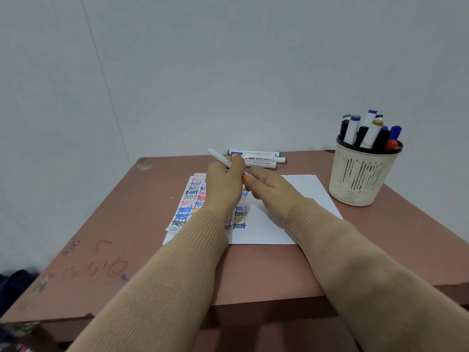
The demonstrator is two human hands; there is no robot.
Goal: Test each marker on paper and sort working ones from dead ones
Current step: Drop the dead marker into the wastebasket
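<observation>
My left hand (224, 185) grips a white marker (218, 157) above the paper, its far end pointing up and left. My right hand (269, 185) meets it at the marker's near end and pinches an orange cap (246, 178) there. Below the hands lies a white sheet of paper (304, 196) with several coloured "test" words written in columns on its left half. A few white markers (258, 158) lie side by side on the table behind the paper.
A cream mesh pen cup (363, 174) holding several markers stands at the right on the pinkish-brown table (127, 237). Scribbles mark the table's near left. A grey wall rises just behind the far edge.
</observation>
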